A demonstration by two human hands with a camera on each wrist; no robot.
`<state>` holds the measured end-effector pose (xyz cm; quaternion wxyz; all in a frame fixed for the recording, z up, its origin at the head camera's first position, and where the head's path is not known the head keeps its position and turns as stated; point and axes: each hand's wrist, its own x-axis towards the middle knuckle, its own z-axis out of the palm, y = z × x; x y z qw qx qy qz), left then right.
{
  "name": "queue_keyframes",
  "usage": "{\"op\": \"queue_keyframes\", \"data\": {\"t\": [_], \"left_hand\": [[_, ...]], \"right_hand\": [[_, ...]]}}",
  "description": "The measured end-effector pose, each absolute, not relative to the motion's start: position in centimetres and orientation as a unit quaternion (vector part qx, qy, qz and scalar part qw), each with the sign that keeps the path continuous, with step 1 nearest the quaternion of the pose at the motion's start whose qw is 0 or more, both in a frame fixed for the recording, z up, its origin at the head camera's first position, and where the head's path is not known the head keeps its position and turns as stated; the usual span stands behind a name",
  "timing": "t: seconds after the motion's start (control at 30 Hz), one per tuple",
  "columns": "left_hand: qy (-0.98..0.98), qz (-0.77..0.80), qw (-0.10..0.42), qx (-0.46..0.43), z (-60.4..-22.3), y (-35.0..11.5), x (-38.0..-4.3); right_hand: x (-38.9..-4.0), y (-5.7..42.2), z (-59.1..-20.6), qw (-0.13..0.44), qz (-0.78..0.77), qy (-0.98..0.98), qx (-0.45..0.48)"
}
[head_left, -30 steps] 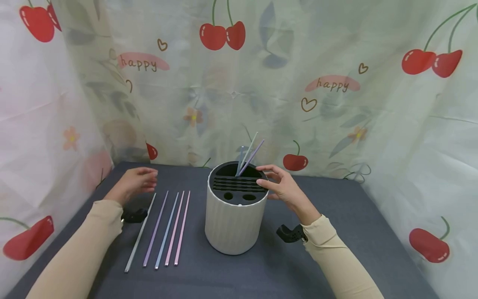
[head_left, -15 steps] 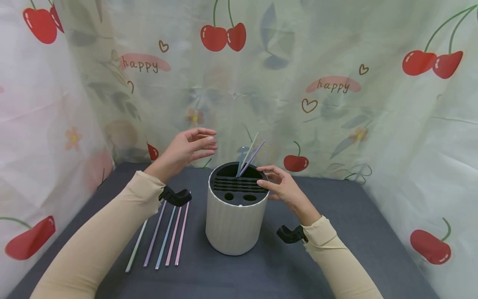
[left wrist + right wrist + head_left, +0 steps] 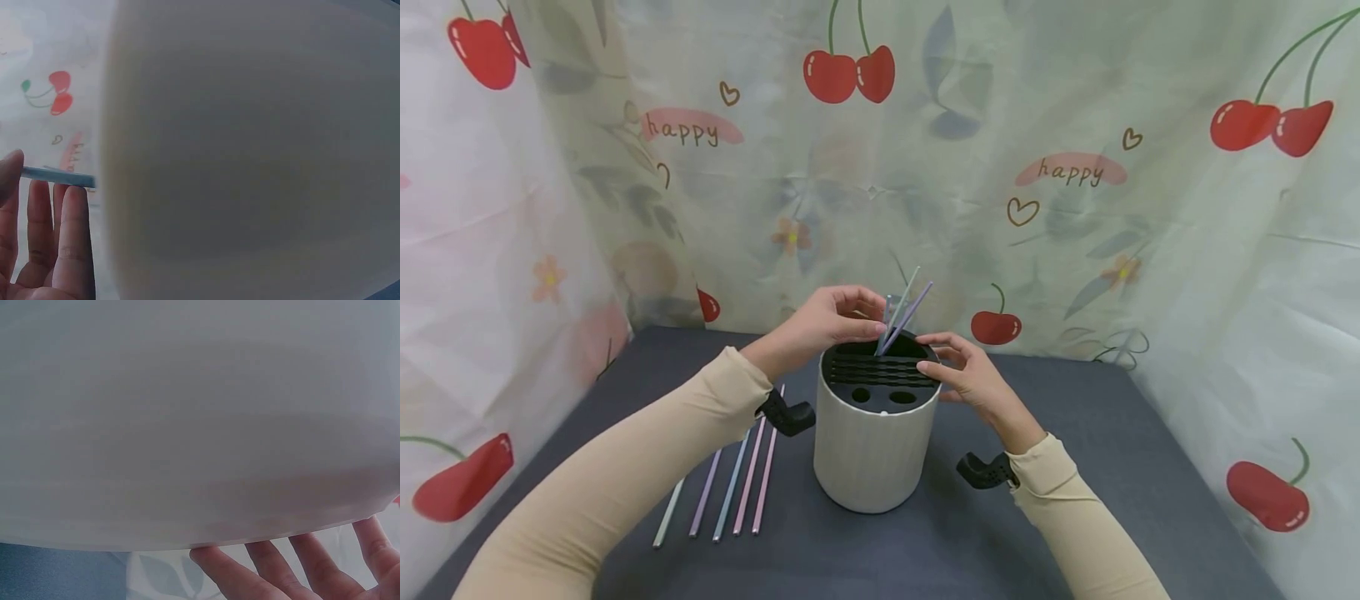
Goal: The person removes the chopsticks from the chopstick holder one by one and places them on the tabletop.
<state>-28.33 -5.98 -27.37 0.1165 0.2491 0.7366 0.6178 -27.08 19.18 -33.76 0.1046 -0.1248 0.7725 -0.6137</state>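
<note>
A white ribbed knife and utensil holder (image 3: pixel 872 458) with a black slotted insert (image 3: pixel 883 371) stands upright on the table. Pastel metal chopsticks lean in its rear opening: a pale green one (image 3: pixel 904 296), a purple one (image 3: pixel 913 310) and a blue one (image 3: pixel 62 177). Over the rear rim, my left hand (image 3: pixel 842 317) pinches the blue chopstick between thumb and fingertips. My right hand (image 3: pixel 966 375) grips the holder's right side, thumb on the top edge, fingers (image 3: pixel 269 565) against the outer wall.
Several chopsticks lie side by side on the dark table left of the holder, among them a pink one (image 3: pixel 765 479) and a purple one (image 3: pixel 705 496). My left forearm covers their far ends. A cherry-print curtain (image 3: pixel 865 183) encloses the back and sides.
My left hand has risen from the table's left side, crossed right over the lying chopsticks and come to the blue chopstick in the holder. My right hand has stayed on the holder.
</note>
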Motion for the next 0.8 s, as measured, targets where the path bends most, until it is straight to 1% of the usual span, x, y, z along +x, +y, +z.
{"op": "queue_keyframes", "data": {"t": [0.23, 0.37, 0.47, 0.53, 0.7, 0.8], "left_hand": [[0.756, 0.599, 0.1, 0.245, -27.7, -5.8, -28.5], [0.749, 0.607, 0.071, 0.254, -27.3, -5.9, -28.7], [0.725, 0.638, 0.03, 0.257, -26.3, -6.3, -28.7], [0.694, 0.671, -0.008, 0.262, -25.2, -6.9, -28.7], [0.562, 0.77, -0.117, 0.28, -21.0, -9.6, -28.1], [0.484, 0.817, -0.166, 0.264, -18.8, -11.9, -27.9]], "right_hand": [[-27.0, 19.1, -33.7, 0.105, -0.615, 0.771, -0.127], [-27.0, 19.2, -33.7, 0.103, -0.613, 0.774, -0.123], [-27.0, 19.2, -33.7, 0.103, -0.61, 0.776, -0.121], [-26.9, 19.2, -33.7, 0.105, -0.609, 0.777, -0.122], [-27.0, 19.3, -33.7, 0.107, -0.61, 0.775, -0.124], [-27.1, 19.3, -33.7, 0.109, -0.61, 0.775, -0.125]]}}
